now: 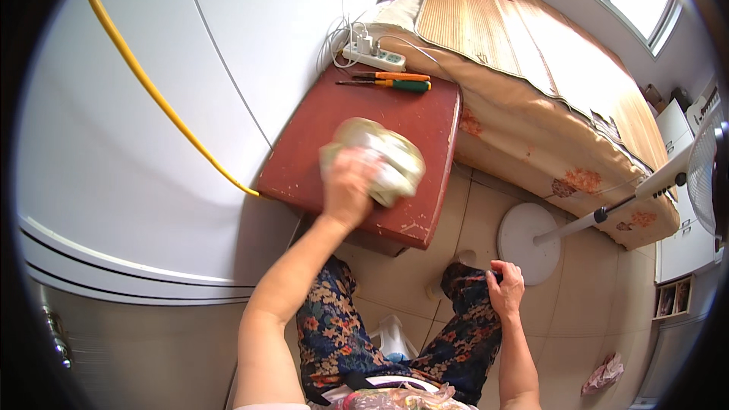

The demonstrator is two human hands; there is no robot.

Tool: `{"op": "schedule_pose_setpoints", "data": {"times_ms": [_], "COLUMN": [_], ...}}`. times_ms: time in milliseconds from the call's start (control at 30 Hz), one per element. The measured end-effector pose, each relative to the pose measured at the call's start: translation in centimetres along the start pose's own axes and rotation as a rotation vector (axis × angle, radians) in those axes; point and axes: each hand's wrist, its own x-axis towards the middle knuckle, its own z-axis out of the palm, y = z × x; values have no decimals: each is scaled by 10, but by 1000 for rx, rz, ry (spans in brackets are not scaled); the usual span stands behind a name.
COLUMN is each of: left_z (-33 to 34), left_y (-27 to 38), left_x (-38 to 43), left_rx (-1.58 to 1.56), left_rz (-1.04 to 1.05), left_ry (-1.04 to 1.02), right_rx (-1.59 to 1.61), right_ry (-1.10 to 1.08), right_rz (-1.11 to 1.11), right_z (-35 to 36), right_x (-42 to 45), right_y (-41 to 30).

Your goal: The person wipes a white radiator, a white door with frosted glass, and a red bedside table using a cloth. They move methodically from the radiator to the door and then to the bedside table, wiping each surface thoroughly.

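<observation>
My left hand (350, 182) grips a bunched cloth (387, 162), pale yellow-green and white, pressed against the top of a dark red wooden cabinet (307, 136). Motion blurs both the hand and the cloth. Scuffs and chips mark the cabinet's edges. Over my right knee rests my right hand (507, 287), its fingers slightly spread and nothing in it. Behind the cloth lie a screwdriver (407, 86) with a green handle and an orange-handled tool (398, 76), side by side.
A white power strip (374, 58) with plugs and cords sits at the cabinet's back. The bed (512, 91) stands to the right, the pedestal fan's base (527, 242) before it. A yellow hose (154, 91) hangs at left. A pink plastic bag (603, 374) lies on the floor.
</observation>
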Motion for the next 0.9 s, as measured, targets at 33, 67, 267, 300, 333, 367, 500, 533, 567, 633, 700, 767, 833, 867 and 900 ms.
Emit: {"op": "schedule_pose_setpoints", "data": {"times_ms": [33,67,267,300,333,367,500,533,567,633,700,767,833,867,900], "left_z": [1,7,35,37,38,51,68,58,47,29,24,23,13,6,-8], "left_y": [31,39,-100,-98,-92,-81,37,71,90,102,97,91,79,72,63], "left_x": [10,14,67,76,85,84,74,65,55,41,26,17,19,26,32], "left_rx": [-62,-158,214,273,332,341,-299,-330,-321,-444,-579,-722,-672,-651,-590], "left_rz": [86,172,-174,-313,-452,-366,-31,14,89,70,34,-43,-45,-42,-12], "left_ry": [-90,-235,-38,-32,-27,1,-115,-188,-262,-268,-291,-310,-328,-332,-428], "right_rx": [2,7,57,52,48,33,104,298,490,431,385,310,173,112,126], "right_ry": [-5,-16,-10,-14,-17,-22,-116,-71,-21,71,69,-149,-328,-372,-288], "right_rz": [18,27,41,50,59,58,126,143,144,-198,-402,-527,-587,-607,-625], "right_z": [-1,-1,0,0,0,0,0,1,2,-6,-7,-1,14,24,29], "right_x": [0,0,5,6,7,10,27,30,39,68,98,121,127,131,134], "right_y": [3,5,2,3,5,4,-1,-7,-16,-47,-80,-107,-124,-124,-124]}}
